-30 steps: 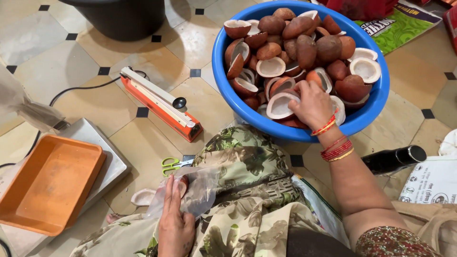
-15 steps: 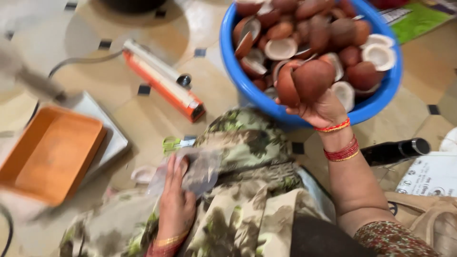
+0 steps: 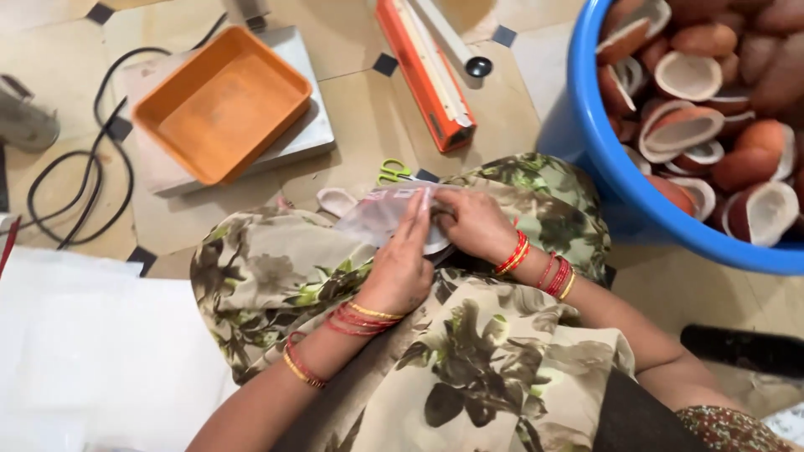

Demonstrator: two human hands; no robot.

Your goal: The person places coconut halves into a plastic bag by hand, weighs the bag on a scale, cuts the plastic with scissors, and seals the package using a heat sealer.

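Holding a clear bag [image 3: 381,216] on the lap, both hands meet at its mouth: left hand [image 3: 402,264] lies flat on it, fingers extended, right hand [image 3: 476,224] has fingers pinching its edge. Blue tub [image 3: 603,159] of coconut halves [image 3: 687,125] sits just beside, right.

You sit on the tiled floor [image 3: 368,117] of a home turned small packing spot: a blue tub [image 3: 603,159] of halved coconut shells [image 3: 687,125], an orange heat sealer [image 3: 427,71], an orange tray [image 3: 222,105] on a weighing scale [image 3: 306,138], and green scissors [image 3: 392,172] surround you.
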